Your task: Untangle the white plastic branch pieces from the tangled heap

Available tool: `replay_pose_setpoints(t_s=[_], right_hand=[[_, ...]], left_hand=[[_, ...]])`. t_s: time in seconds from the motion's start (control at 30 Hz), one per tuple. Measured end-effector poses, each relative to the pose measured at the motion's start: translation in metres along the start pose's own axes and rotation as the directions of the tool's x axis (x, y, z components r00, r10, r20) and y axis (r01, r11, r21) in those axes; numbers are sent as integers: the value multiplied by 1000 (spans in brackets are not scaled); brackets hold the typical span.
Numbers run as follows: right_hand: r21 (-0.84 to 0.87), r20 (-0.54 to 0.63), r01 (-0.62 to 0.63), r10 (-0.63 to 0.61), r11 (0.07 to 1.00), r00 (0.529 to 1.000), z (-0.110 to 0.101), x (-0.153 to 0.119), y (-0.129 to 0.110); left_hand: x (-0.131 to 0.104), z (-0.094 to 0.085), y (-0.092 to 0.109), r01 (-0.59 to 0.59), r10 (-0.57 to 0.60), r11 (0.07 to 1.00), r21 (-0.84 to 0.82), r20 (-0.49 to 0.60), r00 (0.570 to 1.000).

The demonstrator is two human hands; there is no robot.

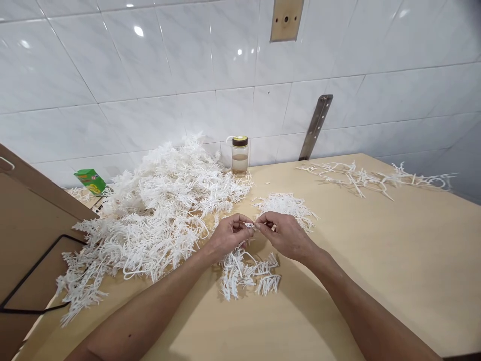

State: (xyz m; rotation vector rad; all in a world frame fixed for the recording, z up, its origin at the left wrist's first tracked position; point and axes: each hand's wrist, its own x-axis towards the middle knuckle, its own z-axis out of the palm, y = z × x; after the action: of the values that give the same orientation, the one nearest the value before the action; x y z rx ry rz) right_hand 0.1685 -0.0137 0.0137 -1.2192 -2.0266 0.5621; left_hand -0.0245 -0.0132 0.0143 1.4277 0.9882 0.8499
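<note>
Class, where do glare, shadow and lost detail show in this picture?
Head view: bright glare spots on the glossy white wall tiles; head view: soft shadows across the pale tan table; head view: fine strands merge within the large tangled white heap.

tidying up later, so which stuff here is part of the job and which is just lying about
Likely part of the job:
- left hand and right hand, fingertips on a small white piece
- frilly white piece below them
- big white heap
- small strand pile
- thin branched stems

Probably just lying about:
- bottle
- green box
- metal strip
- black wire frame
</note>
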Motion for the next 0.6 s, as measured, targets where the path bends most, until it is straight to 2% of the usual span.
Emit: replay_pose_setpoints(t_s=[0.13,0.27,0.4,0.6], right_hand=[[195,35,-79,74,978,997,-1,0,-1],[397,113,-188,155,898,981,0,0,-4],[444,110,-230,202,866,973,3,1,-4],[522,146,-258,213,813,966,7,2,-1]], left_hand=[[-1,1,2,-34,32,998,-51,-47,998],[-2,4,3,-73,59,991,-114,-125,990],[-3,4,4,-84,61,989,-119,-188,980],[-5,3,9,-98,91,994,-38,-158,983]])
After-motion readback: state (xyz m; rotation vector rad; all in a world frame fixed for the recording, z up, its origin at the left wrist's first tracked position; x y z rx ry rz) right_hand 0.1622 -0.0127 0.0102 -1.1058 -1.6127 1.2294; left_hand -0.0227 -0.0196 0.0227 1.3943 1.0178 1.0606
